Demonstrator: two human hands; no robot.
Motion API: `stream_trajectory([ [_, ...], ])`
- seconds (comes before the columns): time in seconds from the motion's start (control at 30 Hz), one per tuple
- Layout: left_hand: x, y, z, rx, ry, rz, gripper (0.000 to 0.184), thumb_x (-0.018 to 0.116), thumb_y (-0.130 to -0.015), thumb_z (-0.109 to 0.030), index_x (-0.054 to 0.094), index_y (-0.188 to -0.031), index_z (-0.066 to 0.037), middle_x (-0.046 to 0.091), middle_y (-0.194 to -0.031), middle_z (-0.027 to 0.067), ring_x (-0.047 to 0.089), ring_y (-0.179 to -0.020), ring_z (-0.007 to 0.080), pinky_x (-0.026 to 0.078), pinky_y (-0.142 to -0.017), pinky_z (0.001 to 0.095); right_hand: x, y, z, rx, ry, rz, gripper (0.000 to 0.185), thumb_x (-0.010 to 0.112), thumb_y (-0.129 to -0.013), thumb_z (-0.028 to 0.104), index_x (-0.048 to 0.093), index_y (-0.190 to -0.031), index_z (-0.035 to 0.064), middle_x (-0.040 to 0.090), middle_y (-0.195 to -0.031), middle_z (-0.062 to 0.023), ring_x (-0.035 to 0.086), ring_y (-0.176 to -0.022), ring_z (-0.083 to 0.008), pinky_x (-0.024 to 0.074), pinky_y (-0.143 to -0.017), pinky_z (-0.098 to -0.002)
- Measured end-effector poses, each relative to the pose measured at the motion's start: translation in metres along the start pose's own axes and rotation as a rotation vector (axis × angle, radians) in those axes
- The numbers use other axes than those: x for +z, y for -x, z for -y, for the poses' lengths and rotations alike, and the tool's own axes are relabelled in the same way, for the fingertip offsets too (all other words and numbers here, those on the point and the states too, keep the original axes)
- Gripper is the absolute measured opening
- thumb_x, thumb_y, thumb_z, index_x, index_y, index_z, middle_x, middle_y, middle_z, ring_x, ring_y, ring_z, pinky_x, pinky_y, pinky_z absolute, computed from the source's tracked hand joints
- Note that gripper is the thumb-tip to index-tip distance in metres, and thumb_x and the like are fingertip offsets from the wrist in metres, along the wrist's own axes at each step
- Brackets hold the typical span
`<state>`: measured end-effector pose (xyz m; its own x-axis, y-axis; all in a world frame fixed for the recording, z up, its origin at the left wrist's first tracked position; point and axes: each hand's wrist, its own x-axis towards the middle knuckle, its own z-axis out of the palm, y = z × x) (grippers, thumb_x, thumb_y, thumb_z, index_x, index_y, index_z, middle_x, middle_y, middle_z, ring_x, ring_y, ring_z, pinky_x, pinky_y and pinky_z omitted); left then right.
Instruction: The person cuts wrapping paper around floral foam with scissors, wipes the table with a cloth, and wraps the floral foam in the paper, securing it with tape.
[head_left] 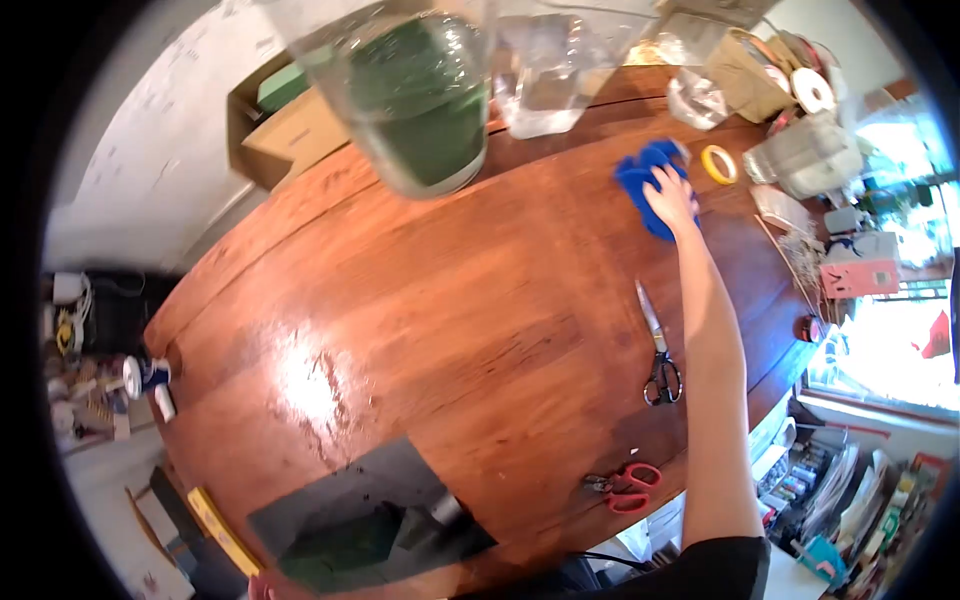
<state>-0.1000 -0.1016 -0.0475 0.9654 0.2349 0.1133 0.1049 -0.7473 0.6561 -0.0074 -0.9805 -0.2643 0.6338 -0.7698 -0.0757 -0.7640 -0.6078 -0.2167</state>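
Head view: my right hand (675, 203), grip grasping blue cloth (634, 181), toward desk's (480, 330) far right corner; left hand (261, 589), near edge, grip unreadable.

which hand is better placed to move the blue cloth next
Right, most likely: the right hand is already on the blue cloth, while the left hand barely shows at the bottom edge, far from it.

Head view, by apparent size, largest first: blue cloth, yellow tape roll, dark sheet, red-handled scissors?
1. Dark sheet
2. Blue cloth, partly covered by the right hand
3. Red-handled scissors
4. Yellow tape roll
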Motion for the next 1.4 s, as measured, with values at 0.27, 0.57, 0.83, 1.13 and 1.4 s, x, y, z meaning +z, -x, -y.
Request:
stream_trajectory([
  [0.27, -0.003, 0.046, -0.015, -0.142, 0.210, 0.025, 0.034, 0.048, -0.097, -0.003, 0.052, -0.130, 0.002, 0.061, -0.124, 0.0130, 0.062, -0.107, 0.0204, 0.049, -0.094, 0.0319, 0.038, 0.160, 0.208, -0.849, 0.072, 0.259, 0.062, 0.071, -0.072, 0.039, 0.058, -0.130, 0.0250, 0.031, -0.157, -0.0056, 0.023, -0.143, -0.0412, 0.0257, -0.102, -0.0735],
  [0.57, -0.054, 0.120, 0.098, -0.311, 0.272, -0.101, 0.029, 0.051, -0.094, 0.003, 0.056, -0.122, 0.003, 0.062, -0.117, 0.0111, 0.061, -0.105, 0.0189, 0.048, -0.095, 0.0310, 0.027, 0.390, 0.179, -1.222, -0.055, 0.347, 0.044, 0.077, -0.067, 0.022, 0.069, -0.111, 0.0198, 0.042, -0.148, -0.0044, 0.036, -0.131, -0.0373, 0.0342, -0.099, -0.0575],
  [0.83, -0.055, 0.140, 0.206, -0.433, 0.383, -0.123, 0.022, 0.053, -0.094, 0.001, 0.059, -0.115, 0.004, 0.064, -0.110, 0.0100, 0.064, -0.099, 0.0178, 0.051, -0.091, 0.0292, -0.005, 0.372, 0.324, -0.946, -0.512, -0.089, 0.045, 0.068, -0.071, 0.018, 0.070, -0.115, 0.0172, 0.061, -0.128, -0.0063, 0.054, -0.109, -0.0339, 0.0492, -0.094, -0.0425],
  [1.13, -0.040, -0.048, 0.286, -0.153, 0.209, 0.019, 0.022, 0.054, -0.095, -0.002, 0.061, -0.116, 0.002, 0.064, -0.111, 0.0097, 0.061, -0.107, 0.0184, 0.049, -0.092, 0.0297, 0.104, 0.520, 0.482, -1.490, 0.017, 0.160, 0.039, 0.067, -0.073, 0.020, 0.068, -0.111, 0.0248, 0.055, -0.129, -0.0026, 0.051, -0.111, -0.0301, 0.0455, -0.079, -0.0496],
  [1.4, 0.016, -0.151, 0.245, 0.493, -0.235, 0.430, 0.056, 0.079, -0.073, -0.014, 0.057, -0.124, -0.007, 0.058, -0.116, 0.0170, 0.055, -0.110, 0.0362, 0.045, -0.097, 0.0429, 0.038, 0.382, 0.258, -0.663, 0.530, 0.121, 0.071, 0.068, -0.075, 0.014, 0.049, -0.140, 0.0318, 0.038, -0.153, 0.0009, 0.033, -0.137, -0.0353, 0.0365, -0.100, -0.0654],
])
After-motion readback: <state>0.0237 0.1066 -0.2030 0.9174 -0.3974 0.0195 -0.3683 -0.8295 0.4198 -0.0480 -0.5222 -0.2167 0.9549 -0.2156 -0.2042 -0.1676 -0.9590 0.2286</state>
